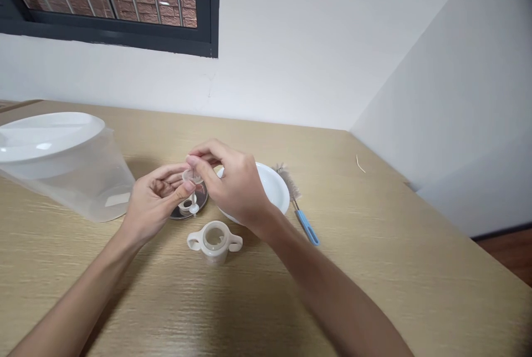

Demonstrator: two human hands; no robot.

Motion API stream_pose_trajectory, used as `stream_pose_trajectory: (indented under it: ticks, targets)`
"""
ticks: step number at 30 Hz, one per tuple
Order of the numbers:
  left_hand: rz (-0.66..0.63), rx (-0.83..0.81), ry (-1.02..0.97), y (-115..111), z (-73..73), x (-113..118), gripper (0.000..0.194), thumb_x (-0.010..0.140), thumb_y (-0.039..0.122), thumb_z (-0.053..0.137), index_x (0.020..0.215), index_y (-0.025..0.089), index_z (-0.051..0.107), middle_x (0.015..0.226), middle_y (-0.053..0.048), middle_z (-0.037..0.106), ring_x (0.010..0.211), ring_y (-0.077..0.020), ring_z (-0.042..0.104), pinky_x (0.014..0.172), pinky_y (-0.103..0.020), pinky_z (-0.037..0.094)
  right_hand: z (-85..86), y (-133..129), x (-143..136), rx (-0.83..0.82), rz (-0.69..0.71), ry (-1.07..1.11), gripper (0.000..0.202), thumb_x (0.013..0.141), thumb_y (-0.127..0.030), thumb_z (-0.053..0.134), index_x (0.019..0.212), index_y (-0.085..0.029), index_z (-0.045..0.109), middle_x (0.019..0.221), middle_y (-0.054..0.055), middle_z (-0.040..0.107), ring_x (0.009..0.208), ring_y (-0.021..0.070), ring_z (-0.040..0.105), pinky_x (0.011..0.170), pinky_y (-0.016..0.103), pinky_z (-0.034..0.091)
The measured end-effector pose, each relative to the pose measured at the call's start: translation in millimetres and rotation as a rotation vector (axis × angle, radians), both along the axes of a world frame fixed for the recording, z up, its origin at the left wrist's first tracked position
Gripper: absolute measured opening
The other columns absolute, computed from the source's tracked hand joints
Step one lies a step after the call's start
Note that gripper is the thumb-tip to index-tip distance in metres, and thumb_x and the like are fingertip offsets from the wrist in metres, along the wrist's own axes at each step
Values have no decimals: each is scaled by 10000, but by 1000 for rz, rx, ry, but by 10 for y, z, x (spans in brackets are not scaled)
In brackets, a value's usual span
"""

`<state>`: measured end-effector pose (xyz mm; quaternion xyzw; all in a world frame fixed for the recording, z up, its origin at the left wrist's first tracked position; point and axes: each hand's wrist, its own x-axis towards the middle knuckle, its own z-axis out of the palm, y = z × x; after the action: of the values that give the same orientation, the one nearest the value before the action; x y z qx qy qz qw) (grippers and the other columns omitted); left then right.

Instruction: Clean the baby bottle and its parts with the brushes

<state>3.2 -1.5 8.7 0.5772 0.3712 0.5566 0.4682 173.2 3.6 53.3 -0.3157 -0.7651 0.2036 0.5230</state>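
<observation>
My left hand [152,199] pinches a small clear round silicone piece with a stem [193,176] between thumb and fingers. From above, the thumb and fingers of my right hand [233,179] close on the top of the same piece. The stem points down and ends in a small white knob. Beneath it, a white ring [185,205] lies on a round shiny metal dish [202,196], partly hidden by my left hand. Nearer to me stands a clear baby bottle with two white handles [215,241], upright with its top uncovered.
Behind my right wrist is a white bowl [276,185], partly covered by it. A bristle brush with a blue handle [306,228] lies to its right. At left a translucent container with a white lid [97,179] leans outward. A wall and window [166,35] border the wooden table [374,268].
</observation>
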Motion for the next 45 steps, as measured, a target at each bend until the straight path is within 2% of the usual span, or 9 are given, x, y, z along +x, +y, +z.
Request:
stream_pose_trajectory:
  ticks: [6,14,20,26,29,32,37,45]
  targets:
    - [-20,28,-24,21,-29,23,383,706,270,869,1046,204,706,1002,-61,778,994,-213,719,843,-251,571,-21,18,-27,41,-37,8,96,964,-215,530,911,-199,609,832,-7,695,780,112,655,748,231,504]
    - [-63,58,51,51,-107,36,369,761,261,827,1101,188,703,1063,-87,750,996,-203,696,907,-296,537,37,23,36,108,-102,148,85,950,-180,549,891,-194,609,803,-5,679,748,114,655,719,245,516]
    - [12,109,103,28,-60,72,389,748,275,835,1104,177,712,1050,-97,754,971,-210,691,866,-293,530,128,10,102,48,-73,281,79,959,-246,553,900,-216,595,834,-13,686,786,118,688,754,263,548]
    - [71,177,175,26,-62,80,381,746,296,832,1089,173,723,1033,-100,757,921,-214,683,812,-305,519,201,14,176,103,-97,341,83,963,-267,562,905,-221,598,813,-15,663,788,120,686,781,280,569]
    - [78,192,212,68,-119,46,386,749,313,826,1096,180,723,1054,-104,753,938,-227,678,821,-328,515,286,8,260,151,-136,355,101,969,-313,562,928,-230,601,826,-6,657,801,132,686,795,300,581]
    - [88,172,231,132,-201,-2,393,762,331,812,1119,199,719,1087,-106,747,955,-237,676,836,-353,519,431,-22,390,270,-213,399,106,970,-325,569,940,-232,610,816,2,645,794,149,685,794,335,587]
    - [101,160,203,173,-253,-31,401,749,329,821,1121,216,722,1117,-106,740,1008,-257,675,910,-401,516,600,-101,526,408,-314,450,80,953,-199,593,881,-221,620,751,-4,631,725,144,681,748,334,593]
    - [143,207,165,92,-177,28,424,714,308,851,1099,179,729,1058,-108,752,941,-235,684,876,-376,529,433,-47,371,270,-220,427,107,971,-305,570,904,-226,595,774,-14,642,761,137,686,776,324,603]
